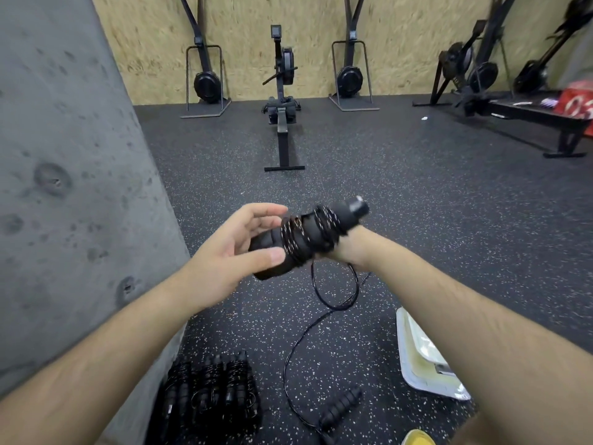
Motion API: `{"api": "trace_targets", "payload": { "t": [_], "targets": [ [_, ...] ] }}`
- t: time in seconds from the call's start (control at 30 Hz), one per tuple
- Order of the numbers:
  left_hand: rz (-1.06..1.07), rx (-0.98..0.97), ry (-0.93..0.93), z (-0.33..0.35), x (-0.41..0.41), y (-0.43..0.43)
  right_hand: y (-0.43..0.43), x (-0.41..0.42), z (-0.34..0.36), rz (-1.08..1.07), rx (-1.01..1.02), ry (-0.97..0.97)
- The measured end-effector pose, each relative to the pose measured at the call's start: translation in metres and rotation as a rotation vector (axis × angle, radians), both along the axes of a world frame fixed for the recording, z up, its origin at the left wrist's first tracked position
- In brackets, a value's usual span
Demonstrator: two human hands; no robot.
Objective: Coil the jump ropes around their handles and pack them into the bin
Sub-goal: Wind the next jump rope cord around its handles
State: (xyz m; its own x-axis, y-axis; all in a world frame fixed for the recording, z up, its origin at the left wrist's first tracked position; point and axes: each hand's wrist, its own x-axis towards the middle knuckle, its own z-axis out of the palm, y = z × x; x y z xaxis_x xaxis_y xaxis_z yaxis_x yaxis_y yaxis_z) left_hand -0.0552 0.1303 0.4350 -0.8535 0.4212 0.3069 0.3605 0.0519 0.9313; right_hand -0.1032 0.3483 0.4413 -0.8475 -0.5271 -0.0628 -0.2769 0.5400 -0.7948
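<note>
— What lies nearest?

— Down by the feet, wound bundles (208, 388) of jump ropes are lined up against the foot of a concrete pillar (64, 155). Beside them a loose handle (341, 403) lies on the speckled floor (417, 203), with a white tray (414, 354) to its right, partly behind the right forearm.

— And the hands?

— The right hand (349, 244) holds the other handle (338, 211) slanted in mid-air. Its fingers are hidden behind the handle, so I cannot tell how they lie. The left hand (237, 245) cups the lower end, fingers loosely spread, thumb tip touching the grip.

— Where is the rope?

— The rope (325, 221) is partly wound round the held handle. The rest hangs down in a loop and trails across the floor to the loose handle.

— Anything beyond?

— A rowing machine (282, 91) stands straight ahead, with two upright trainers (207, 80) at the chipboard wall (244, 14). A black bench (529, 114) stands far right.
</note>
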Motion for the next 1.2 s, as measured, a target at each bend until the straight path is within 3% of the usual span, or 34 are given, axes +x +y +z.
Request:
{"api": "trace_targets", "payload": {
  "t": [0.1,0.23,0.4,0.5,0.63,0.73,0.97,1.1,1.2],
  "targets": [
    [0.206,0.034,0.069,-0.004,-0.010,0.003,-0.019,0.011,-0.008,-0.085,-0.218,0.017],
    [0.518,-0.141,0.225,-0.011,-0.024,-0.002,-0.046,0.025,-0.024,-0.059,-0.030,0.007],
    [0.540,-0.486,0.518,-0.024,-0.025,0.004,-0.061,0.043,-0.028,-0.049,0.113,-0.062],
    [0.572,-0.529,0.465,-0.026,-0.030,0.000,-0.059,0.048,-0.024,-0.053,0.307,0.246],
    [0.579,-0.546,0.461,-0.025,-0.032,-0.003,-0.055,0.053,-0.017,-0.193,0.100,0.453],
    [0.564,-0.552,0.479,-0.023,-0.031,-0.003,-0.049,0.049,-0.013,-0.282,-0.052,0.411],
    [0.522,-0.600,0.473,-0.027,-0.030,0.001,-0.040,0.043,-0.006,-0.388,-0.169,0.382],
    [0.474,-0.583,0.339,-0.027,-0.029,0.004,-0.039,0.043,-0.004,-0.367,-0.211,0.347],
    [0.422,-0.512,0.198,-0.024,-0.026,0.004,-0.039,0.045,-0.003,-0.360,-0.406,0.271]
  ]
}}
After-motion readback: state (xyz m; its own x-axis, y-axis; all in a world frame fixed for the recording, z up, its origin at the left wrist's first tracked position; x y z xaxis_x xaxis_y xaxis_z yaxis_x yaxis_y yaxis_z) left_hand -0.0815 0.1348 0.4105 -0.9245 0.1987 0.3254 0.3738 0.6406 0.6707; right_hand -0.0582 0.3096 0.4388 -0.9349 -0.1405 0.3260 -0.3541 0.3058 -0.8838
